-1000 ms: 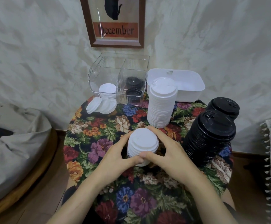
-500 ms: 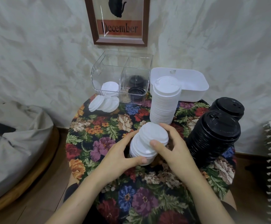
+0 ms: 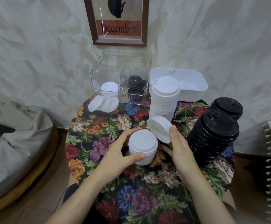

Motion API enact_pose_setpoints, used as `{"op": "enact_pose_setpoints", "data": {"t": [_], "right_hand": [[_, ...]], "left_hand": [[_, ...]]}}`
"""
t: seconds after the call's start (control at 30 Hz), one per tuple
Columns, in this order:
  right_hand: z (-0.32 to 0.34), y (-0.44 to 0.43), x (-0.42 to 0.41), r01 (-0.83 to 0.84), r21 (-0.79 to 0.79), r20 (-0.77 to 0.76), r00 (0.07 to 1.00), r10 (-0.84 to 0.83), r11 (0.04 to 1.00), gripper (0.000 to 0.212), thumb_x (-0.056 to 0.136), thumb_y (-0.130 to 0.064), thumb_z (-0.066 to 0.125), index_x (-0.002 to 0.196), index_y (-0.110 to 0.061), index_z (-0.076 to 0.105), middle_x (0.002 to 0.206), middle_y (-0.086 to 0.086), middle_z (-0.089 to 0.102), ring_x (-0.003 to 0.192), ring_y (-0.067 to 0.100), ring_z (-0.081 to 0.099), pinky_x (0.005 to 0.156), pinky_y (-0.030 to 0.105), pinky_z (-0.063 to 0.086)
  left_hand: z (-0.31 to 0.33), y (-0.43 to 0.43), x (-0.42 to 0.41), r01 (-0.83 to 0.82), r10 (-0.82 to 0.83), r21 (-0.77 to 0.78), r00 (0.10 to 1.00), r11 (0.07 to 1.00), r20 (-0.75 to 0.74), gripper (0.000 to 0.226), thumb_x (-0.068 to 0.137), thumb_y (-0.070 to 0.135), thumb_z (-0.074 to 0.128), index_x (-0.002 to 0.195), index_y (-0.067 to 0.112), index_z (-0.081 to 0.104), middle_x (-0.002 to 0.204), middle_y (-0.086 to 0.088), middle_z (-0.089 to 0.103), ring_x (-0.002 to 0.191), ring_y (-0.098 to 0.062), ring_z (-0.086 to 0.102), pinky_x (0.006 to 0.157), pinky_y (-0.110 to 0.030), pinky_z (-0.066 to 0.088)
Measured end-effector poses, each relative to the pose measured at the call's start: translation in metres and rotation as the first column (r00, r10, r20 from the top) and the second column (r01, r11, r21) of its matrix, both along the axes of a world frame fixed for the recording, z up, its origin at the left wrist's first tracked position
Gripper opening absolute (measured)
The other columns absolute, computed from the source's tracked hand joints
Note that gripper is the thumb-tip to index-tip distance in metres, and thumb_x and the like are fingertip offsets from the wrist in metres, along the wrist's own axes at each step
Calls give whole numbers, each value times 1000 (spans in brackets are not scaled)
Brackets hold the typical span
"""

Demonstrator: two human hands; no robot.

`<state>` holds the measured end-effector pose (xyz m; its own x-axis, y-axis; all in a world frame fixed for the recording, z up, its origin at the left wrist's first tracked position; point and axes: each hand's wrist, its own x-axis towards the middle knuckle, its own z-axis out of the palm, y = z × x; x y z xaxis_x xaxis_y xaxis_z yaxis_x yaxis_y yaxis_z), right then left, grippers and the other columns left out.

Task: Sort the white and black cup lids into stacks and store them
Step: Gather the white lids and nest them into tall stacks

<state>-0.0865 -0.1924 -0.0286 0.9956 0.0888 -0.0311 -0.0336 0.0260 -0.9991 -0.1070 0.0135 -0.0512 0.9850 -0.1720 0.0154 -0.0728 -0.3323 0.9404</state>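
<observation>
Split since half a sec ago: the one leaning white pile both hands had is now two, top part lifted off to the far right.

Head view, L to R. The left hand (image 3: 120,153) wraps thumb & fingers round the short white stack (image 3: 142,147), upright at near centre of the floral table (image 3: 99,135). The right hand (image 3: 179,147) holds the top batch of white lids (image 3: 159,130) tipped on edge, thumb on its near rim, fingers underneath & out of sight. That batch sits just far-right of the short white stack; touching or not, can't tell.

Count:
- 1 tall white stack (image 3: 164,101), right behind the tipped batch.
- 2 tall black ones: near black stack (image 3: 212,136) just right of the right hand, far black stack (image 3: 226,107) behind it.
- 1 clear bin (image 3: 121,73) on the far side w/ 2 compartments: binned white lids (image 3: 109,88) in the left one, binned black lids (image 3: 135,91) in 2 lots in the right.
- A few loose white lids (image 3: 103,104) fanned at the bin's near-left corner, exact no. unclear.
- 1 white tub (image 3: 191,88) right of the bin.
- 1 framed "December" print (image 3: 118,28) on the wall.
</observation>
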Motion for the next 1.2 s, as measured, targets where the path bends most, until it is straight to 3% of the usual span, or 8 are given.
{"op": "enact_pose_setpoints", "data": {"t": [0.13,0.33,0.5,0.67,0.8,0.97,1.13,1.2], "right_hand": [[-4,0,2,17,62,-64,998,-13,998,58,81,-75,45,127,-45,61,134,-16,67,127,4,61,114,45,46],[-5,-1,4,30,171,-101,995,-13,985,73,84,-71,47,144,-30,56,137,-7,68,125,9,64,107,47,53],[-5,-3,2,8,167,-66,998,3,986,68,88,-67,46,142,-28,57,136,-7,68,126,11,64,103,41,54],[0,-3,0,-52,86,1,999,52,995,52,96,-61,58,136,-29,61,132,-9,69,124,9,64,105,39,51],[-3,-4,2,-127,15,33,991,127,992,62,81,-40,77,139,-35,54,133,-21,66,126,1,60,108,33,50],[-2,-3,5,-231,-165,81,966,247,959,69,78,-42,83,139,-49,51,140,-29,57,132,-5,52,106,21,47],[-1,-2,6,-290,-263,77,944,319,920,75,88,-28,82,149,-47,44,149,-31,48,135,-13,43,102,6,39],[-3,-3,6,-307,-256,72,939,335,917,76,88,-30,81,151,-46,42,150,-31,46,136,-14,42,102,5,39]], "left_hand": [[0,-1,0,3,-3,13,1000,1000,10,76,75,58,82,141,52,45,141,32,54,132,7,50,108,-32,43],[-1,-6,2,-10,8,74,1000,997,21,82,72,66,81,143,59,41,145,35,48,136,8,45,115,-39,40],[-2,-10,5,-27,20,91,997,995,79,81,71,73,77,143,53,45,142,36,46,136,9,43,109,-29,38],[0,-12,8,-24,13,104,994,994,105,84,73,68,79,147,49,43,141,37,44,134,12,42,101,-16,35],[1,-10,9,-28,23,77,997,997,69,84,73,60,85,141,61,35,138,40,48,131,14,46,100,-18,39],[0,-6,11,-7,5,57,999,998,36,98,67,60,90,145,65,29,139,43,48,133,15,45,107,-26,39],[1,-6,9,31,-32,15,999,999,19,99,75,42,90,150,60,28,133,59,38,126,30,36,101,-11,32],[2,-5,9,51,-51,-1,998,999,25,93,75,47,88,148,62,33,140,54,38,131,28,34,103,-13,32]]}}
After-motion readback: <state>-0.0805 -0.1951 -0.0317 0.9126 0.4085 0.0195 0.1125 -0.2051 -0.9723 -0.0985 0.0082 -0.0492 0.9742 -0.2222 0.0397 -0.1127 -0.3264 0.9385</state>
